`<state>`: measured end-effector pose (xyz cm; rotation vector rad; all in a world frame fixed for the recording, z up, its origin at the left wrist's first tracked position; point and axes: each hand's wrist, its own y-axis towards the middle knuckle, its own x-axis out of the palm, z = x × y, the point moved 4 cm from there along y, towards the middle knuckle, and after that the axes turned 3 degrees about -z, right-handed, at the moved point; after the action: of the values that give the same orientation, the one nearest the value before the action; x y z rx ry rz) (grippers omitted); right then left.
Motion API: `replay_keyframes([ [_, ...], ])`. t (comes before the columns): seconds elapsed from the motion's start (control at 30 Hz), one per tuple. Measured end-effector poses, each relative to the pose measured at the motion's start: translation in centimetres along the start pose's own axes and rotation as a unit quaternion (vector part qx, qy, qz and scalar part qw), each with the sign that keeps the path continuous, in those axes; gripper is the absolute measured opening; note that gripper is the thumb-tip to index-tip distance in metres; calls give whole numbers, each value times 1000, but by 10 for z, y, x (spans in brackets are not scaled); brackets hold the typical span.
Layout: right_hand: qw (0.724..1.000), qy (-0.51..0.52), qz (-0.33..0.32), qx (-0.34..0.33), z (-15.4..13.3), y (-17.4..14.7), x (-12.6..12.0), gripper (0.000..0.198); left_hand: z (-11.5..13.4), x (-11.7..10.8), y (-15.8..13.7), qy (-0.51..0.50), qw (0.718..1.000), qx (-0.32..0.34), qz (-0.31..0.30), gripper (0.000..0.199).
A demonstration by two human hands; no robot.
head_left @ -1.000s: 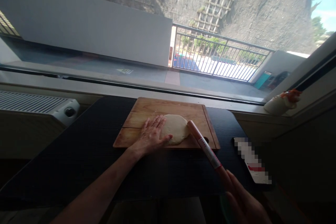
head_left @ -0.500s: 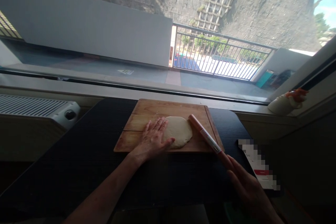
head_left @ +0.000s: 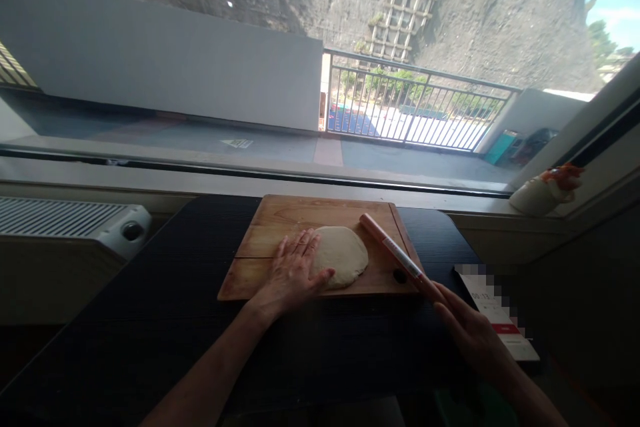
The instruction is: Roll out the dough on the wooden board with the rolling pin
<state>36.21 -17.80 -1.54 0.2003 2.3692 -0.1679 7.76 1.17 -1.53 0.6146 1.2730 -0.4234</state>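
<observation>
Head view: on a dark bench (head_left: 165, 307), at its far edge and roughly midway between its far corners, a wooden board (head_left: 295, 213); probably set there for a firm surface within reach of both arms. On the board, close to its near edge, a flat round of dough (head_left: 343, 255). Over the left rim of the dough, the left hand (head_left: 295, 273), palm down, grip spread flat with thumb apart, pinching nothing; laid so, most likely, to steady the dough. Just beyond the board's near right corner, the right hand (head_left: 463, 320), grip closed around the lower end of a smooth rod (head_left: 395, 250); perhaps held there to leave most of its length free. Rod tip just beside the dough, apart from it; contact with the board, impossible to tell. By the bench's right edge, a flat pale object (head_left: 515, 347), partly lost under blocky pixels. Hidden: dough beneath the left fingers, underside of the right grip. Too dark to make out: bench's near edge, a greenish shape (head_left: 470, 407) below.
</observation>
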Motion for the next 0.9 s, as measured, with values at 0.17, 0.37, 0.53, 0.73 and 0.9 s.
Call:
replay_keyframes([
  [0.17, 998, 34, -45, -29, -10, 17, -1, 55, 0, 1, 0, 9, 1000, 2, -2, 74],
  [0.37, 995, 58, -60, -54, -17, 28, -13, 55, -3, 4, 1, 13, 1000, 1, -10, 75],
  [0.53, 995, 44, -50, -70, -33, 32, -23, 50, -6, 3, 1, 12, 999, -31, 34, 79],
  [0.73, 995, 21, -59, -74, -34, 46, -22, 51, -5, 1, 1, 17, 997, -68, 43, 75],
  [0.9, 993, 14, -78, -91, -39, 59, -27, 51, -11, -1, -7, 13, 998, -49, 35, 73],
])
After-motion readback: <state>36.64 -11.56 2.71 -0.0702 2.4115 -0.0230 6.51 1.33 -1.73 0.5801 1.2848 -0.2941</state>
